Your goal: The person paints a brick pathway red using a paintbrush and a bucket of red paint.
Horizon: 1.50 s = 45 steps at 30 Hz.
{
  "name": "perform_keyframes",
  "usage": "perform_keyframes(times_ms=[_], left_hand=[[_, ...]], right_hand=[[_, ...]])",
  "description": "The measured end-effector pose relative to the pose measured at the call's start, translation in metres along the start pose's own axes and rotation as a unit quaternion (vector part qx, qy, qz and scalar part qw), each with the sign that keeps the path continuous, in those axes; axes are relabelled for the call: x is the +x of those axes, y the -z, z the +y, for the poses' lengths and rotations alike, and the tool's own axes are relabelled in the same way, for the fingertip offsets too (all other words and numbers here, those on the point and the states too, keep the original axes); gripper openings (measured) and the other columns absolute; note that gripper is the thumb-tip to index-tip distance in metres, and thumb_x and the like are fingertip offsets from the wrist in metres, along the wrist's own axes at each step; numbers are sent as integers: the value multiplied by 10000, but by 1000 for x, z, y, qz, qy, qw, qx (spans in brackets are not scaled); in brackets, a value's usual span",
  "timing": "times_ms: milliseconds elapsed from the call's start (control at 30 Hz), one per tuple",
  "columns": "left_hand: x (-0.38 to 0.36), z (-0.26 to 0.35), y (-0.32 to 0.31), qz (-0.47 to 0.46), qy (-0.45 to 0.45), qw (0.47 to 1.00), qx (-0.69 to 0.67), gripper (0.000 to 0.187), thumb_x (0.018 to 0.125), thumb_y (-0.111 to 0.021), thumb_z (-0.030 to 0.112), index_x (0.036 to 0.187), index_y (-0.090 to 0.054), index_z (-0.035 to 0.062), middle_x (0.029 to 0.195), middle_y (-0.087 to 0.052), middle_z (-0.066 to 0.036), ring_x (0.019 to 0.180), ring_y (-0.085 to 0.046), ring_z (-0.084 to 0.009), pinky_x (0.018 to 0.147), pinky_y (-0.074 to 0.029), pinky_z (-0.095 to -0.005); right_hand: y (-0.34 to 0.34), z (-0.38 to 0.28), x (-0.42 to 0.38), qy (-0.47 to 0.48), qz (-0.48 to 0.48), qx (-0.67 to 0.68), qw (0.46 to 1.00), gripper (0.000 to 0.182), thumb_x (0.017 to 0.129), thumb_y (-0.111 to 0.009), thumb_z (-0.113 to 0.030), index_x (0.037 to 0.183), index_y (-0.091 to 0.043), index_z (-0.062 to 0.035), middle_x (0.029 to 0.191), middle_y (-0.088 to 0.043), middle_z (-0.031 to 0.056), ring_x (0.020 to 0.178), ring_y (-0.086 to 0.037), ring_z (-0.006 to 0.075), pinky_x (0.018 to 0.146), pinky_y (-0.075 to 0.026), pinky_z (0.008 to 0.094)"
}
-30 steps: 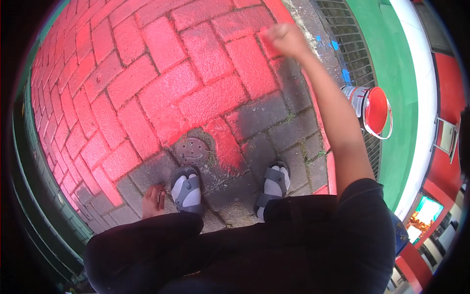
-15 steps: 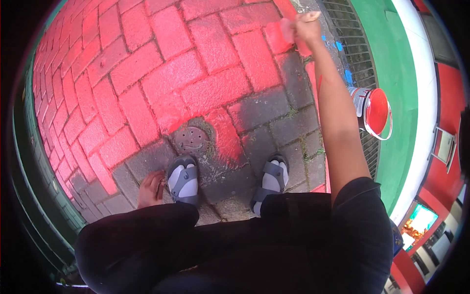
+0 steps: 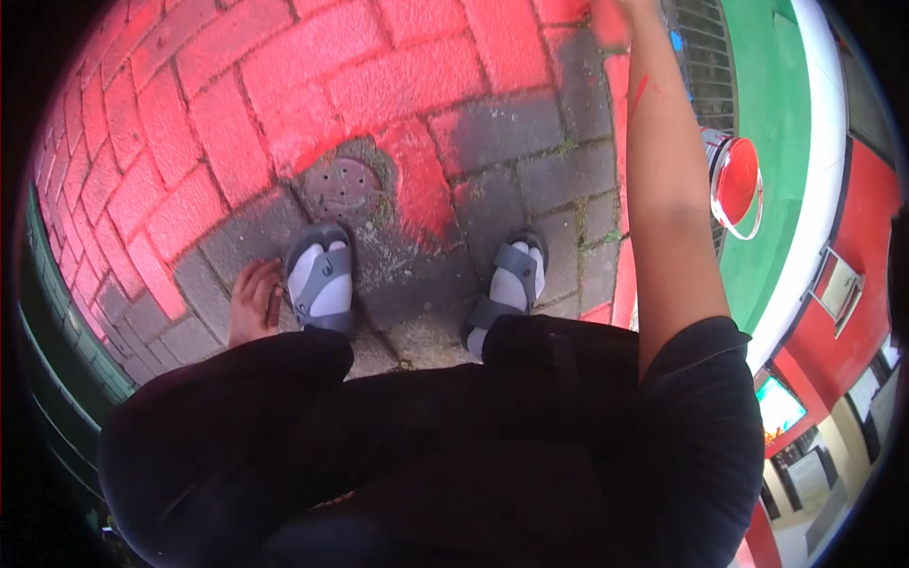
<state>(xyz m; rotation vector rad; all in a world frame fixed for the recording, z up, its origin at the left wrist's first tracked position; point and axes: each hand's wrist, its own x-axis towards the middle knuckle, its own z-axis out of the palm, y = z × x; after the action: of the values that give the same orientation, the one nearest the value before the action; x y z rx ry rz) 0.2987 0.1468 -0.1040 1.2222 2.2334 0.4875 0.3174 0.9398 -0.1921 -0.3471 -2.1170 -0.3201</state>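
My right hand is at the top edge, largely cut off, beside the blurred red head of a paintbrush; its fingers hardly show. A red smear marks the right forearm. Beside my left shoe, my left hand is low over the grey paving, its fingers loosely bent and a little apart, with nothing visible in them. Wet-looking red paint covers many bricks; grey bricks lie nearer my feet. A round perforated drain cover sits in front of my left shoe.
A bucket of red paint with a wire handle stands right of my right forearm. Beyond the forearm are a metal grating and a green surface. My right shoe is on the grey paving.
The view has shifted, so the feet, drain cover and left hand appear higher. My right hand has moved up to the frame's edge, and the brush handle seen earlier is out of view.
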Motion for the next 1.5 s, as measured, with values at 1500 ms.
perform_keyframes(times_ms=[1500], left_hand=[[-9, -25, -9, 7, 12, 1000, -22, 197, 901, -612, 42, 1089, -607, -16, 1244, -643, -179, 1278, -545, -425, 1091, -442, -508]], right_hand=[[70, -83, 56, -417, -427, 410, 690, 336, 828, -788, -38, 752, -477, -139, 854, -651, 20, 795, -671, 143, 661, -599, 341]])
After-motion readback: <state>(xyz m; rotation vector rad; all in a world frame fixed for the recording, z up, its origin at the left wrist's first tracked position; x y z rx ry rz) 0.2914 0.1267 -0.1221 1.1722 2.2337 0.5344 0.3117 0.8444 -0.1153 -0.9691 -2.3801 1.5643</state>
